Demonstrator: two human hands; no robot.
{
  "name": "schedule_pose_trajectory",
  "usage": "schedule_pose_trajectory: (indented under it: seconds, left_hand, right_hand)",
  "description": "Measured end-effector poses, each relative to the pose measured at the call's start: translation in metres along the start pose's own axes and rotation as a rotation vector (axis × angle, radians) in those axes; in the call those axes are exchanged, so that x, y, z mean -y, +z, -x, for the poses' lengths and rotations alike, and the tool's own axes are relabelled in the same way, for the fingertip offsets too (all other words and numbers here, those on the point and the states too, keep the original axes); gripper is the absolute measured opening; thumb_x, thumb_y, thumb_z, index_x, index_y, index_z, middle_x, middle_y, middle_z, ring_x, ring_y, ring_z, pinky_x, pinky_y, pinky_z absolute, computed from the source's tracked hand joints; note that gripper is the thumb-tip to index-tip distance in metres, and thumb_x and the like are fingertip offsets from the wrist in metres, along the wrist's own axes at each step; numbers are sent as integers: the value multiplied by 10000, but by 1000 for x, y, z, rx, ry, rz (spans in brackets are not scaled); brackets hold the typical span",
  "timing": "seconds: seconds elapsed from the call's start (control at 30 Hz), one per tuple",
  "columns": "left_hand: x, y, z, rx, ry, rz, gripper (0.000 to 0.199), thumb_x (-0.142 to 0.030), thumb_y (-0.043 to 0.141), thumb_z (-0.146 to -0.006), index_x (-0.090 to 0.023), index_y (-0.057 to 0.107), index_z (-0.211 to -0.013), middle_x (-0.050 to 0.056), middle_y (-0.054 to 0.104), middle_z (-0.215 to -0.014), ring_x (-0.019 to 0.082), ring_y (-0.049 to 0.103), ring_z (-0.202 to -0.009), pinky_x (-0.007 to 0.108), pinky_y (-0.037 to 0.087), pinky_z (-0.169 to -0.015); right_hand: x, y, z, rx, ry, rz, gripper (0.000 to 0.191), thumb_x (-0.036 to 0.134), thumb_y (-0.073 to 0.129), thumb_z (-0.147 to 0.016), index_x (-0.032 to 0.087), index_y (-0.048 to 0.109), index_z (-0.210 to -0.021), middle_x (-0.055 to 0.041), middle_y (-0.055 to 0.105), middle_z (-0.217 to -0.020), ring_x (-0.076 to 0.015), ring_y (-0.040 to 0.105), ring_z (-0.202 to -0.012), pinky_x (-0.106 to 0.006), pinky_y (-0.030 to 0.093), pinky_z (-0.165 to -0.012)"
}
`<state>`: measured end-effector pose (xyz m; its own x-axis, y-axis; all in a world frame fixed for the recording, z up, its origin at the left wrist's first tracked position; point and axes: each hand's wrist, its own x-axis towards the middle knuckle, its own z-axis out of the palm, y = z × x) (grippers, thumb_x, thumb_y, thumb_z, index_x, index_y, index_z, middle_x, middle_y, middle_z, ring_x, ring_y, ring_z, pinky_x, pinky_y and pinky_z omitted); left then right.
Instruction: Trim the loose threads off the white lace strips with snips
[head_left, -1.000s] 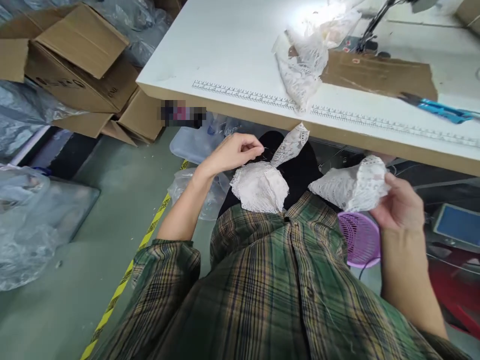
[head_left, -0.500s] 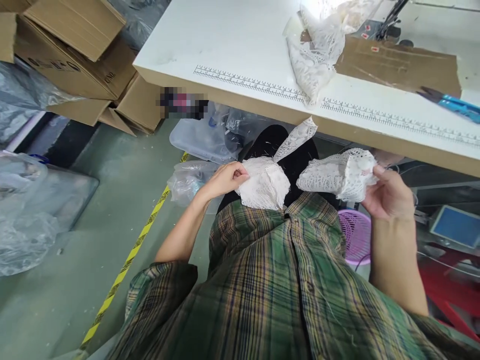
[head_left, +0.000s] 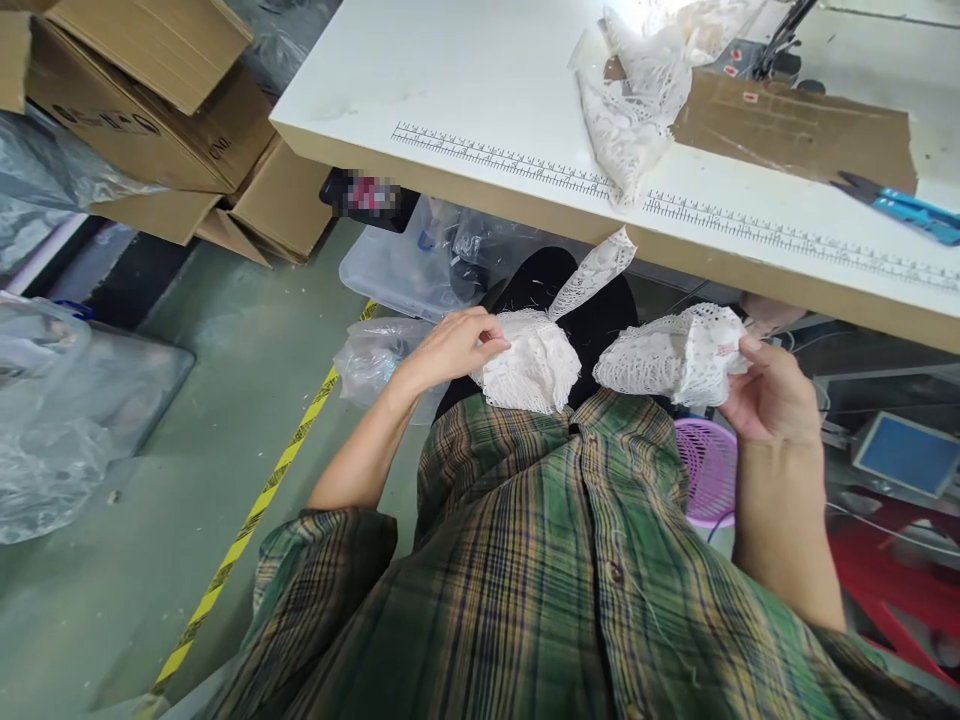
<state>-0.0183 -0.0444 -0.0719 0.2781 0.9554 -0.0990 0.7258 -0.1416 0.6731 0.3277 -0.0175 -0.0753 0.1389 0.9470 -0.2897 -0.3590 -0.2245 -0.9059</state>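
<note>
Since a second ago, the left hand (head_left: 459, 345) has come down to the white lace piece (head_left: 536, 365) on the lap (head_left: 536, 280); whether its grip pinches the edge is unclear. The right hand (head_left: 776, 388) pinches a second lace piece (head_left: 667, 355), apart. Further lace (head_left: 634, 130) lies on the bench (head_left: 450, 70); what is finished cannot be told.

The lace (head_left: 645, 355) was matt openwork cloth, rough with holes; the shirt (head_left: 517, 570) was matt woven cloth; the tabletop (head_left: 465, 70) looked smooth, faintly glossy; the box (head_left: 135, 120) was matt cardboard; the basket (head_left: 706, 475) was plastic; the bag (head_left: 367, 355) was glossy, crinkled plastic.
</note>
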Motion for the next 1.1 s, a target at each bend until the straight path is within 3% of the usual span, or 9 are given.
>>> schedule_pose_trajectory:
  seconds: [0.1, 0.3, 0.5, 0.63, 0.7, 0.83, 0.9, 1.03, 1.1]
  left_hand:
    - [-27, -8, -7, 55, 81, -5, 162, -289, 566, -924, -181, 633, -824, -16, 607, -671, 138, 532, -627, 304, 409, -698]
    - [-67, -4, -37, 90, 199, 181, 108, -231, 621, -887, -153, 681, -841, 5, 676, -692, 140, 630, -659, 322, 476, -749]
    - [-61, -3, -45, 74, 167, 196, 88, -195, 628, -846, -156, 704, -825, 7, 686, -719, 146, 642, -700, 340, 494, -789]
    - [-51, -14, -30, 88, 141, -93, 93, -248, 677, -828, -166, 713, -854, 60, 699, -909, 232, 643, -937, 385, 465, -896]
    - [-51, -18, -30, 64, 157, -124, 213, -346, 704, -836, -172, 719, -958, 92, 694, -1071, 277, 617, -1072, 416, 450, -964]
    - [-65, -6, -53, 58, 328, 286, 567, -610, 585, -899, -204, 623, -1293, 127, 592, -1406, 294, 551, -1280, 439, 432, -1059]
    - [-74, 9, -67, 127, 379, 548, 694, -722, 465, -906, -199, 597, -1342, 145, 574, -1447, 306, 528, -1332, 456, 420, -1085]
    - [-81, 37, -75, 407, 264, 926, 819, -843, 327, -853, -201, 674, -1225, 153, 723, -1216, 307, 627, -1223, 428, 498, -989]
    - [-77, 41, -71, 477, 148, 1036, 867, -884, 292, -818, -194, 700, -1148, 150, 760, -1075, 295, 681, -1120, 392, 540, -897]
  right_hand:
    - [-1, 2, 1, 16, -11, 34, 122, 252, 762, -585, 179, 697, -659, -120, 757, -746, -343, 751, -866, -453, 605, -797]
    - [2, -3, 5, 17, -68, 84, 117, 282, 771, -599, 196, 698, -632, -136, 773, -799, -336, 752, -838, -465, 617, -733]
    - [5, -9, 7, -20, -49, 113, 234, 256, 820, -508, 162, 763, -714, -127, 738, -639, -352, 747, -687, -473, 624, -636]
    - [6, 0, 11, -2, -28, 89, 246, 259, 878, -458, 166, 753, -649, -79, 694, -534, -289, 696, -505, -423, 620, -550]
    - [9, 9, 15, 55, 3, 88, 274, 334, 912, -468, 178, 735, -607, -45, 666, -489, -236, 642, -416, -389, 607, -488]
    - [20, 30, 22, 246, 61, 94, 348, 465, 933, -513, 192, 735, -597, -27, 672, -505, -163, 589, -380, -308, 565, -416]
    - [26, 38, 24, 306, 60, 85, 349, 479, 931, -535, 198, 733, -595, -24, 682, -527, -146, 590, -394, -279, 552, -414]
    - [31, 42, 21, 320, 30, 54, 344, 488, 924, -555, 217, 715, -589, -19, 680, -529, -184, 653, -474, -286, 559, -437]
    - [28, 38, 15, 321, 15, 41, 336, 486, 915, -577, 216, 718, -607, -24, 689, -545, -210, 693, -543, -305, 580, -473]
